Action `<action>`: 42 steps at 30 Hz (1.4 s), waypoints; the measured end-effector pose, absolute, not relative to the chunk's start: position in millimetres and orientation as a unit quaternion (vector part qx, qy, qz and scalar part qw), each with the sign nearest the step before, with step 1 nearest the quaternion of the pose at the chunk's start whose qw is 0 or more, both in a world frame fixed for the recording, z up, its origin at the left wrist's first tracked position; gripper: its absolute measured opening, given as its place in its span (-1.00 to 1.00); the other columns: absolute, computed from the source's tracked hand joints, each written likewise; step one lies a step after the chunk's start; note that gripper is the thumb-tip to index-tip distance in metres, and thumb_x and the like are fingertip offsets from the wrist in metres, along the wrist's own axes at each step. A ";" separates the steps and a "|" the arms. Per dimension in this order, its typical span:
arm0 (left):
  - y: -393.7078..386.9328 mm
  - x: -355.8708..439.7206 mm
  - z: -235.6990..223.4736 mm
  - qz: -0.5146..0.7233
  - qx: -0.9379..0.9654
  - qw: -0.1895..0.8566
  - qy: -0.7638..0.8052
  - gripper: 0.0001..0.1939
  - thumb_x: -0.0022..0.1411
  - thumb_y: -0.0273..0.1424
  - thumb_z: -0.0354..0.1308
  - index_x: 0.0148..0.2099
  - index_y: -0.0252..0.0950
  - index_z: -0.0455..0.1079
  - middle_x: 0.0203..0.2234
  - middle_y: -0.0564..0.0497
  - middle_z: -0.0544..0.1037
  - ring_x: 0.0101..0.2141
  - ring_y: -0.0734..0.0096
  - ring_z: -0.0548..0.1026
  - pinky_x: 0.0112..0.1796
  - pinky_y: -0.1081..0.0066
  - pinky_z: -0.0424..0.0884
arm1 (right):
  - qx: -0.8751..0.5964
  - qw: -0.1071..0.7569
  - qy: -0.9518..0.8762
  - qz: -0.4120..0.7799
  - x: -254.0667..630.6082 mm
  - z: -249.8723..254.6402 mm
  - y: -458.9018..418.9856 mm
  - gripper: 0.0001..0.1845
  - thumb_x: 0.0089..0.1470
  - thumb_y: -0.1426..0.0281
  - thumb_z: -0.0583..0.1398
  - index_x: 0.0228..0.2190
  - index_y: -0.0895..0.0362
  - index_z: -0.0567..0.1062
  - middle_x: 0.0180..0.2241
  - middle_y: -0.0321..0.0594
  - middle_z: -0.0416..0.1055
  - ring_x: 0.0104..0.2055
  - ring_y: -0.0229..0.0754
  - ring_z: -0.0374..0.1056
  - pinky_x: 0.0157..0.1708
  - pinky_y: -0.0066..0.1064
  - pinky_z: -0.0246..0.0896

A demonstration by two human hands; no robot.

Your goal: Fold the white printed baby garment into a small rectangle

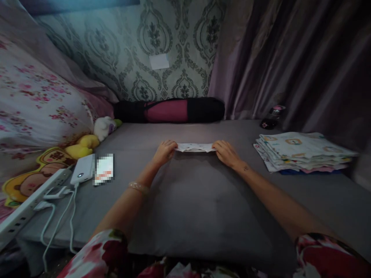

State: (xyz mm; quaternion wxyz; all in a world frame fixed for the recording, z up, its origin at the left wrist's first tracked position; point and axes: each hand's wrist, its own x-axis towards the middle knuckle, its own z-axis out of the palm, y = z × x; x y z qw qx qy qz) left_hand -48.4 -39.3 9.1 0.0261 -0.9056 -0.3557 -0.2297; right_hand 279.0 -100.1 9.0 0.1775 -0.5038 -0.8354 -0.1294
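A small white patterned cloth [195,147], folded into a narrow strip, lies on the grey bed surface [191,193] ahead of me. My left hand [164,151] is closed on its left end. At the cloth's right end my right hand [226,152] grips with its fingers curled over the edge. Both arms reach straight forward, and a bracelet sits on my left wrist.
A stack of folded printed cloths [301,151] lies at the right. A black and pink roll [169,110] rests against the patterned wall. At the left are a power bank [82,170], a power strip [29,204] with white cables, plush toys [87,141] and a floral pillow [34,104]. Curtains hang at the right.
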 end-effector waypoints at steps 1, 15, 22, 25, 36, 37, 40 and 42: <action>-44.0 -48.9 8.1 -0.218 -0.910 0.032 -0.350 -0.75 0.18 -0.56 -0.04 -0.14 -0.25 0.36 -0.18 -0.08 0.51 -0.11 0.24 0.40 -0.14 0.28 0.25 | -0.499 0.170 -0.840 -0.131 278.9 6.8 -103.8 -0.70 0.12 0.59 -0.01 -0.21 0.15 0.45 -0.18 -0.09 0.42 -0.12 -0.08 0.23 -0.12 -0.31 0.05; -72.8 -57.1 -8.9 -0.118 -0.939 0.086 -0.312 -0.76 0.30 -0.49 -0.06 -0.11 -0.25 0.41 -0.11 -0.11 0.52 -0.05 0.20 0.38 -0.07 0.25 0.23 | -0.436 0.130 -0.883 -0.116 283.6 -13.7 -136.7 -0.68 0.15 0.63 0.01 -0.16 0.15 0.45 -0.12 -0.08 0.40 -0.12 -0.10 0.24 -0.16 -0.33 0.07; -78.1 -64.1 -7.6 -0.128 -0.936 0.007 -0.328 -0.64 0.09 -0.59 0.00 -0.10 -0.24 0.44 -0.12 -0.08 0.55 0.00 0.18 0.38 -0.03 0.19 0.25 | -0.452 0.111 -0.884 -0.048 288.3 -8.2 -143.8 -0.53 0.02 0.72 0.00 -0.13 0.11 0.47 -0.09 -0.12 0.42 -0.07 -0.13 0.27 -0.13 -0.32 0.07; -72.1 -49.1 -2.3 -0.168 -0.893 -0.023 -0.418 -0.66 0.10 -0.58 -0.03 -0.13 -0.25 0.45 -0.15 -0.08 0.56 -0.06 0.20 0.43 -0.06 0.20 0.30 | -0.504 0.139 -0.852 -0.032 273.5 -1.8 -135.2 -0.60 0.04 0.68 0.01 -0.22 0.13 0.51 -0.13 -0.12 0.44 -0.08 -0.12 0.29 -0.12 -0.30 0.07; -61.8 48.2 -18.6 -0.161 -0.846 0.010 -0.507 -0.56 0.40 -0.35 -0.22 0.23 -0.28 0.22 0.22 -0.14 0.31 0.26 0.10 0.15 0.22 -0.02 0.02 | -0.614 0.183 -0.767 -0.001 180.0 -15.6 -86.2 -0.46 0.26 0.40 -0.14 0.20 0.29 0.23 0.26 0.04 0.13 0.33 0.03 -0.06 0.26 -0.03 -0.22; -61.3 48.5 -23.2 -0.150 -0.849 0.012 -0.507 -0.54 0.40 -0.34 -0.24 0.25 -0.29 0.20 0.23 -0.13 0.29 0.27 0.10 0.13 0.23 -0.02 -0.01 | -0.618 0.178 -0.766 0.006 179.6 -19.8 -85.7 -0.45 0.26 0.39 -0.14 0.21 0.29 0.22 0.27 0.03 0.12 0.34 0.03 -0.08 0.27 -0.01 -0.24; -59.1 44.3 -32.9 -0.125 -0.856 0.012 -0.501 -0.50 0.42 -0.30 -0.26 0.30 -0.31 0.15 0.26 -0.13 0.25 0.28 0.11 0.10 0.24 -0.01 -0.03 | -0.627 0.167 -0.761 0.027 181.7 -29.5 -86.5 -0.44 0.27 0.35 -0.14 0.23 0.27 0.19 0.29 0.00 0.09 0.34 0.03 -0.09 0.28 0.01 -0.26; -57.2 41.2 -35.7 -0.112 -0.857 0.006 -0.503 -0.48 0.42 -0.26 -0.28 0.32 -0.31 0.12 0.27 -0.14 0.23 0.28 0.11 0.12 0.24 0.00 -0.01 | -0.632 0.163 -0.757 0.035 183.0 -32.5 -87.2 -0.43 0.27 0.35 -0.14 0.24 0.26 0.18 0.29 -0.01 0.09 0.34 0.03 -0.08 0.28 0.01 -0.26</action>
